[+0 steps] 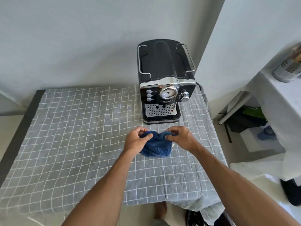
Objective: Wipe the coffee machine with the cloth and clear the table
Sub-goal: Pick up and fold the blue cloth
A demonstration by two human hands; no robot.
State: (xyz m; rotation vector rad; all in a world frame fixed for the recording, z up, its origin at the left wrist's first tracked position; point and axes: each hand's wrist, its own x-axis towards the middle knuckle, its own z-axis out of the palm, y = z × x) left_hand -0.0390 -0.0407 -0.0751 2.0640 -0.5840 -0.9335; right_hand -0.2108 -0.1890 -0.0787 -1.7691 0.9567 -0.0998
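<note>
A home, by the look: checked cloth [81, 136] over the tabletop, espresso machine [166, 82] against a plain wall, cluttered white shelf [276, 98] alongside, tiled floor.

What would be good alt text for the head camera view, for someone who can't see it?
Two bare hands, left hand and right hand, pinch the top edge of a blue cloth over a table covered by a grey checked tablecloth. A black and chrome coffee machine stands just beyond, at the table's far right by a white wall.
</note>
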